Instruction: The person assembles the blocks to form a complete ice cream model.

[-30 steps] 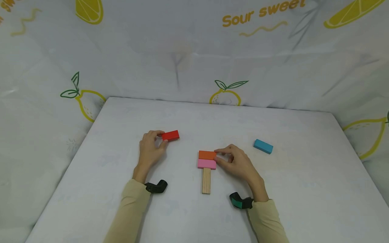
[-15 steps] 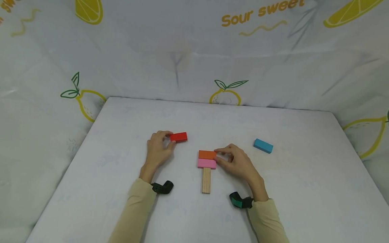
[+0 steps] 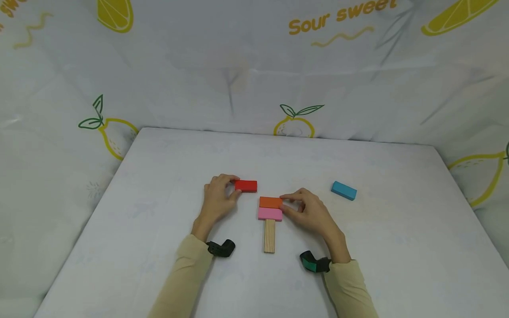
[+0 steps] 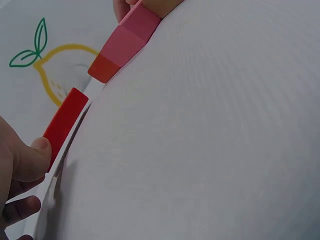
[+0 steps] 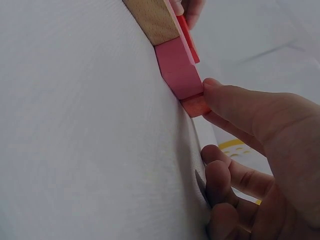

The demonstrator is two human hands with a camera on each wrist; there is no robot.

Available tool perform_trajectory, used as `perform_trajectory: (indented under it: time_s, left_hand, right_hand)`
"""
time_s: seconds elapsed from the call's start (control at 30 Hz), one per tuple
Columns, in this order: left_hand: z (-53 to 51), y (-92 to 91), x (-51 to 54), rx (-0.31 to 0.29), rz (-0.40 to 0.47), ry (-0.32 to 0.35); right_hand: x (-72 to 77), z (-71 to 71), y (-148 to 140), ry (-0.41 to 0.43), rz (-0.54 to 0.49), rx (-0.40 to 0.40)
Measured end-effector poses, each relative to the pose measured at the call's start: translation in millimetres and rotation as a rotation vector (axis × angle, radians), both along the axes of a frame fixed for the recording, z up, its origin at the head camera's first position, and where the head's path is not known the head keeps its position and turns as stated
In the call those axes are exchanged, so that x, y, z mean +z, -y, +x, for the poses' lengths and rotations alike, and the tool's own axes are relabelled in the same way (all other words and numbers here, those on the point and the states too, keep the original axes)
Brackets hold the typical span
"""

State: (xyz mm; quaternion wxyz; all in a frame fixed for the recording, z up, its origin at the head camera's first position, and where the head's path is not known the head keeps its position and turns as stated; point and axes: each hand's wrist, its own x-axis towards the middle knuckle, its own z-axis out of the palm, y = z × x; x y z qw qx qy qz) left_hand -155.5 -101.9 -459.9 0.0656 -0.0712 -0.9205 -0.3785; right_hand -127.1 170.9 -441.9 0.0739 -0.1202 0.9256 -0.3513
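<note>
My left hand (image 3: pixel 217 201) pinches the left end of a red block (image 3: pixel 246 186) between thumb and fingers. In the left wrist view the red block (image 4: pixel 66 120) sticks out past the thumb. Right of it in the head view, an orange block (image 3: pixel 271 202) lies against the far side of a pink block (image 3: pixel 270 214). A plain wooden block (image 3: pixel 269 236) meets the pink one's near side at a right angle, forming a T shape. With thumb and index finger, my right hand (image 3: pixel 310 211) pinches the orange block's right end, as the right wrist view also shows.
A blue block (image 3: pixel 343 191) lies alone and slanted, to the right beyond my right hand. The white table (image 3: pixel 397 247) ends at the back against a hanging cloth (image 3: pixel 191 70) printed with lemons. A black camera is strapped to each wrist.
My left hand has carried the red block rightward and slightly nearer, and the block has turned from slanted to roughly level with the orange one. My right hand stays in place.
</note>
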Motion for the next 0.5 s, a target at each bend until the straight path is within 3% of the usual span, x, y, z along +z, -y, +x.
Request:
perform_trajectory:
  time_s: [0.5]
  left_hand:
    - [4.4,-9.4,-2.7,-0.062,-0.029,-0.020]
  right_hand:
    - [-1.5,0.1,-0.6,-0.013,0.001,-0.003]
